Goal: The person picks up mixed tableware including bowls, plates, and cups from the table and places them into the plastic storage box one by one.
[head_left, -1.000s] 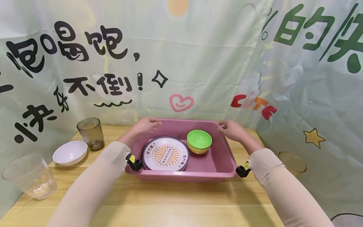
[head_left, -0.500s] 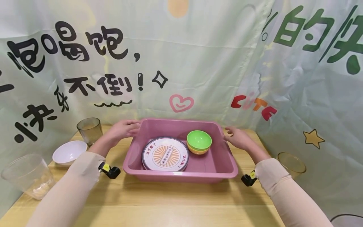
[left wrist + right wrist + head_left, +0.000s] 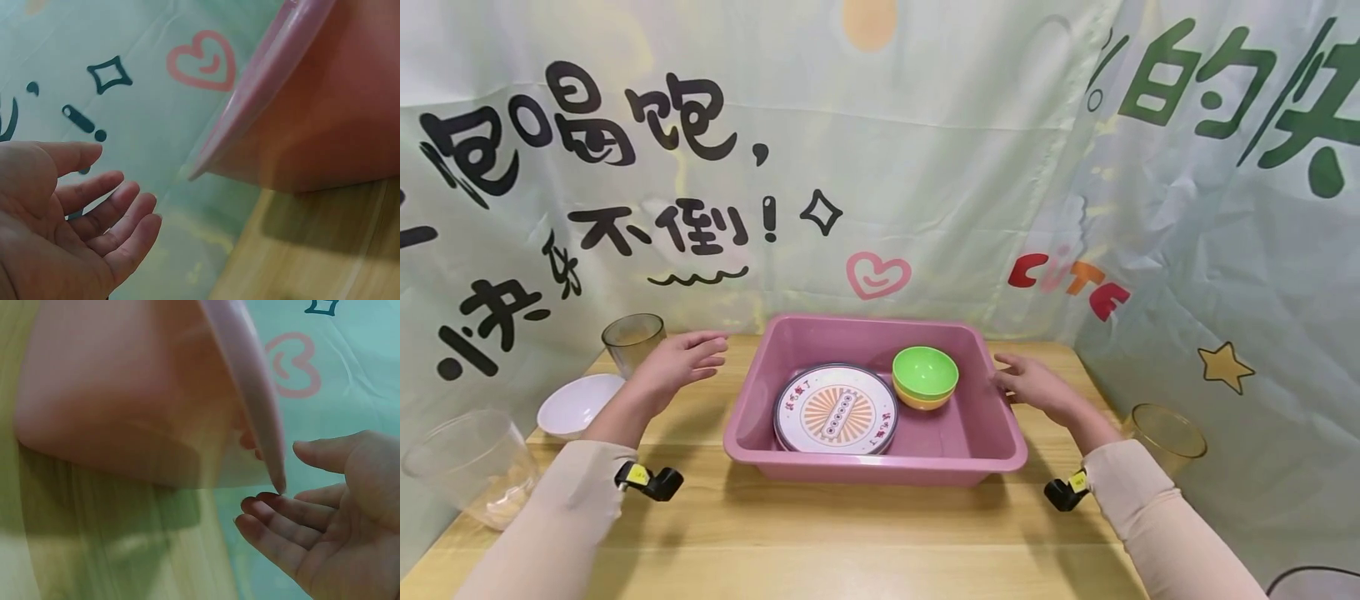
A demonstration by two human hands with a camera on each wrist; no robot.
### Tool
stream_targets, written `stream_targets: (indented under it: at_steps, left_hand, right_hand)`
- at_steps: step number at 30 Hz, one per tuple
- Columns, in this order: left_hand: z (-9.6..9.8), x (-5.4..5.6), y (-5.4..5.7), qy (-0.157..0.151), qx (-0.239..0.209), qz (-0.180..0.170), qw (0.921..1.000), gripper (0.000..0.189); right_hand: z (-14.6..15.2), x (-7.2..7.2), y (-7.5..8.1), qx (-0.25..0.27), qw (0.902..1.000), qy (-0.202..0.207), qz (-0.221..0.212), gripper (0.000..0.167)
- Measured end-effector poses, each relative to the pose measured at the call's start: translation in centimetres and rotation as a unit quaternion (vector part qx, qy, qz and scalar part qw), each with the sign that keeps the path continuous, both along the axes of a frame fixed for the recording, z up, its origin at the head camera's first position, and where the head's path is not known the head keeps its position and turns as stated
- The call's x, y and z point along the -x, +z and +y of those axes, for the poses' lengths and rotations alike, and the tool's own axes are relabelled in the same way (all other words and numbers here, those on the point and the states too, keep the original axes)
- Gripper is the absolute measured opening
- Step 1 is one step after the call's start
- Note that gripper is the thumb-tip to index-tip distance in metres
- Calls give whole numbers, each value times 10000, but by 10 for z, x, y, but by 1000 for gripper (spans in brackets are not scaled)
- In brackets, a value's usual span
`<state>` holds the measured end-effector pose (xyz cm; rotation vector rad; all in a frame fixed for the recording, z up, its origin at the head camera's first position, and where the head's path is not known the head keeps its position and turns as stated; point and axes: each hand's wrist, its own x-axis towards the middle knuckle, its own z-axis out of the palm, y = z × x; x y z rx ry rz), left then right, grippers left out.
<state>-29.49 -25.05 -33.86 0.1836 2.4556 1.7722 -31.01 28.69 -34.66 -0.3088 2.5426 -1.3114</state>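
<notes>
A pink plastic tub [image 3: 880,471] stands in the middle of the wooden table. Inside it, a round plate with a printed orange sunburst [image 3: 837,412] lies on the left, seemingly on top of others. A green bowl [image 3: 925,372] is nested in a yellow bowl [image 3: 923,402] at the tub's right. Off to the tub's left, my left hand [image 3: 672,372] is held in the air with relaxed fingers, apart from the rim and holding nothing. My right hand [image 3: 1037,388] is at the tub's right side, its loosely bent fingertips [image 3: 253,528] right by the rim.
On the left are a smoky brown glass [image 3: 631,340], a white bowl [image 3: 571,408] and a clear cup [image 3: 475,471], partly behind my left arm. An amber cup [image 3: 1168,433] stands beyond my right forearm. Printed cloth [image 3: 880,167] hangs behind the table.
My left hand has come off the tub's back left rim and moved left, away from it. My right hand has shifted slightly right and toward me along the rim. The tub stays put.
</notes>
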Motion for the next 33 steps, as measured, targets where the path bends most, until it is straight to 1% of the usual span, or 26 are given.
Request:
stream_targets:
  at_steps: [6,8,10,12,15,18,21,23,25,27,31,33]
  left_hand:
    - [-15,-11,-10,294,-250,61,9992,69]
    - [-21,-13,-15,393,-334,112,9986,68]
    - [-28,-14,-20,496,-319,186,9981,69]
    - [-34,-15,-25,603,-289,253,9974,70]
    - [-42,-17,-31,753,-376,352,9958,70]
    - [-46,-20,-35,850,-722,456,9927,69]
    - [-51,-24,-38,1080,-712,601,9898,68]
    - [-54,-26,-38,1316,-466,683,9879,67]
    - [-55,-29,-38,1578,50,723,9848,66]
    - [-56,-31,-38,1756,433,731,9808,66]
    - [-57,-36,-37,1959,1105,818,9709,64]
    - [-58,-38,-37,2077,1463,961,9624,62]
  right_hand:
    - [4,-5,-11,560,9983,41,-185,62]
    - [5,-6,-16,838,9961,52,-263,61]
    - [5,-7,-21,1144,9929,32,-329,61]
    - [5,-8,-25,1445,9887,-25,-403,61]
    - [4,-9,-31,1790,9824,-186,-500,62]
    - [3,-10,-36,1924,9791,-402,-523,63]
    - [0,-11,-40,2002,9769,-557,-499,63]
    - [-1,-11,-42,2069,9752,-623,-476,63]
    - [-2,-11,-44,2136,9735,-672,-467,62]
    - [-2,-11,-45,2210,9715,-718,-474,62]
    - [-2,-12,-49,2348,9672,-816,-516,62]
    - [-1,-12,-51,2394,9656,-863,-531,62]
